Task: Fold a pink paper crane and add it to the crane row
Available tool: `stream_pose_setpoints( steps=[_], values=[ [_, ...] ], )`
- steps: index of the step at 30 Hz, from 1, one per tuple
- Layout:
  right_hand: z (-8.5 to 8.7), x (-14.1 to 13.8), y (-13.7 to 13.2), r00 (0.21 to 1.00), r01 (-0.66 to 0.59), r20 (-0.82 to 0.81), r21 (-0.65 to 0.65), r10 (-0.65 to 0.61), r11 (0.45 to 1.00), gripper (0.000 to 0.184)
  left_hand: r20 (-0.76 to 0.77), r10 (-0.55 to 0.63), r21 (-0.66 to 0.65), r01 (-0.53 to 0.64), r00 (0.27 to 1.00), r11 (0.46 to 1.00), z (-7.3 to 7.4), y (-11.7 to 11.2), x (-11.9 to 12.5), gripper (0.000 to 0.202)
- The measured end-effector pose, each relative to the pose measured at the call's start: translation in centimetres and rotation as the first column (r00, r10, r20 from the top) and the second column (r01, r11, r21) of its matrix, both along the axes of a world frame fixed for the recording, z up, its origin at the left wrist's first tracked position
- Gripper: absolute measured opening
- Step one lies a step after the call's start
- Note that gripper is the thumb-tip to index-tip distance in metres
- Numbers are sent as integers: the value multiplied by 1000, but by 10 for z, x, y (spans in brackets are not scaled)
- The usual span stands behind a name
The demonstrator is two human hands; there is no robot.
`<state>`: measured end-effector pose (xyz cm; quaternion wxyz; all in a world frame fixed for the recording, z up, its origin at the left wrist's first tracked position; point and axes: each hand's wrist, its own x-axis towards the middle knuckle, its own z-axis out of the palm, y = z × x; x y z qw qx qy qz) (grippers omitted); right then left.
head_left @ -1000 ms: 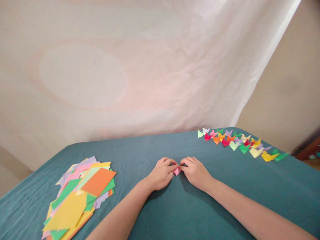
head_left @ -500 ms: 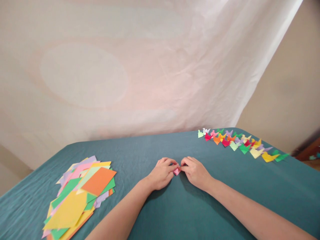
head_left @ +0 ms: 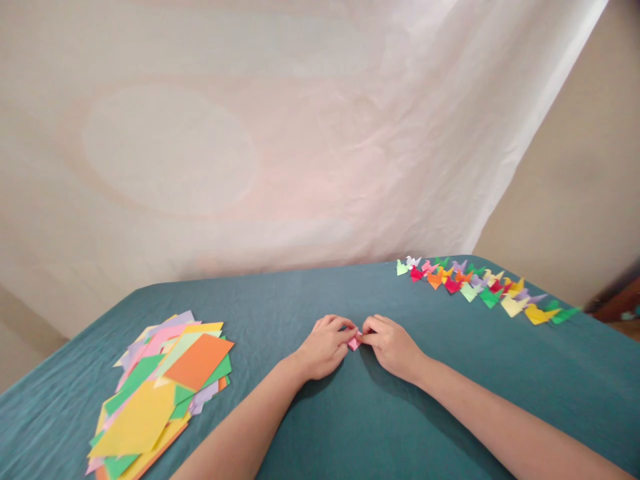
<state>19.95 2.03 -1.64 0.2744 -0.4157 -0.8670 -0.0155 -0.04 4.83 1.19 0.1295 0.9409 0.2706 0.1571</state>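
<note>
Between my hands, low over the tablecloth, is a small pink folded paper [head_left: 354,344], mostly covered by fingers. My left hand [head_left: 327,347] pinches it from the left, thumb and fingers closed on its edge. From the right, my right hand [head_left: 390,347] grips the other side with thumb and forefinger, the remaining fingers curled in. The exact shape of the folds is too small and too hidden to make out.
A loose pile of coloured paper sheets [head_left: 135,420] lies on the left of the green tablecloth [head_left: 280,293]. Several folded paper birds [head_left: 515,305] stand in rows at the far right. Behind the table hangs a pale cloth [head_left: 300,147].
Almost nothing differs. The fingers of my right hand have shifted very slightly at the pink paper, while my left hand stays in place.
</note>
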Motion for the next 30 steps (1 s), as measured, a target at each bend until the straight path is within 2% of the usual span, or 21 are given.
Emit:
stream_pose_setpoints(
  steps=[9, 18, 22, 25, 30],
  values=[
    [-1, -1, -4, 996, -72, 47, -11, 72, 997, 23, -5, 3, -3, -3, 1000, 1000, -1, 0, 0, 29],
    [0, -1, -6, 982, -177, 75, 5, 176, 984, 26, -17, 7, 7, -7, 1000, 1000, 2, -1, 0, 28],
    [0, -1, -6, 988, -154, 0, -7, 154, 988, 27, -11, 1, 3, -1, 1000, 1000, 2, -1, 0, 29],
    [2, 0, -5, 993, -94, -71, -24, 92, 995, 28, -2, -3, 1, 3, 1000, 1000, 1, -1, 1, 29],
    [3, 1, -3, 998, -56, -25, -41, 55, 998, 27, 30, 30, 11, -31, 999, 999, -1, -2, 3, 25]
  ],
)
